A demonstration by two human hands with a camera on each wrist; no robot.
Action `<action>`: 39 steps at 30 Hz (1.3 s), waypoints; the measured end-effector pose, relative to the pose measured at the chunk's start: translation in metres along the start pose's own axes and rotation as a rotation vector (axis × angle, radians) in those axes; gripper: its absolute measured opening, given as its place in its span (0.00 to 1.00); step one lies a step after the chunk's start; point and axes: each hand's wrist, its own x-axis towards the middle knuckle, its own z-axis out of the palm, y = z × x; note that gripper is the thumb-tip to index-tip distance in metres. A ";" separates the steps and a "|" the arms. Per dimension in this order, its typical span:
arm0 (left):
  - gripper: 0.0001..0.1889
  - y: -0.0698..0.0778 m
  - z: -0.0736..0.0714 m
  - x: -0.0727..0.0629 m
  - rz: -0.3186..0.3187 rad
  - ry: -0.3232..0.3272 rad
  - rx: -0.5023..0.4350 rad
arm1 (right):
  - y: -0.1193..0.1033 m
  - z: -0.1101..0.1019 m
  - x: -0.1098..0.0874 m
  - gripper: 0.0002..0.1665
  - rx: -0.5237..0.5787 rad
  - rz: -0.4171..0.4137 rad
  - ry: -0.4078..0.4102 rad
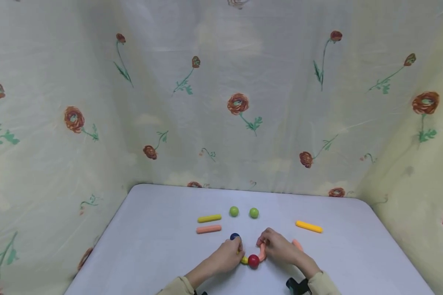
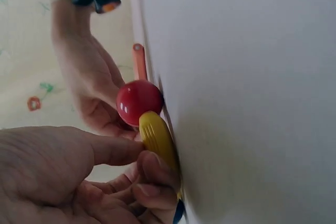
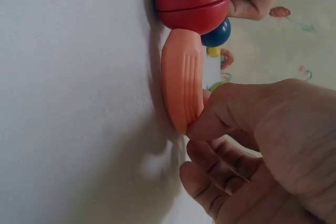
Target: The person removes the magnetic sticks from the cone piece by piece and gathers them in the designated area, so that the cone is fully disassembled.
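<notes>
My left hand (image 1: pixel 227 255) pinches a curved yellow rod (image 2: pixel 159 139) between thumb and fingers. One end of that rod meets a red ball (image 1: pixel 253 261), and a dark blue ball (image 1: pixel 234 236) lies by its other end. From the ball's other side a curved salmon-pink rod (image 3: pixel 181 80) extends, its free end pinched by the thumb and fingers of my right hand (image 1: pixel 278 247). Grooves run along both curved rods. In the right wrist view the red ball (image 3: pixel 193 1) shows a seam around its middle. All these pieces lie low along the white tabletop.
Two green balls (image 1: pixel 234 211) lie farther back. To their left are a straight yellow-green rod (image 1: pixel 209 218) and a straight pink rod (image 1: pixel 208 229). A yellow-orange rod (image 1: pixel 309 226) lies at right, and another pink rod (image 1: pixel 297 245) shows beside my right hand. Flowered cloth (image 1: pixel 214 123) hangs around the table.
</notes>
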 end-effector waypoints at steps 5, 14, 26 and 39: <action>0.06 0.003 0.004 -0.002 0.021 0.055 0.062 | 0.002 0.002 0.004 0.13 0.073 0.088 0.060; 0.04 -0.007 -0.005 0.001 0.293 0.075 0.191 | -0.005 0.017 -0.002 0.16 0.236 0.383 0.286; 0.06 -0.013 -0.007 0.005 0.359 -0.067 0.225 | -0.013 0.021 -0.006 0.18 0.204 0.440 0.311; 0.05 -0.014 -0.006 0.005 0.350 -0.049 0.148 | -0.017 0.025 -0.010 0.18 0.277 0.542 0.431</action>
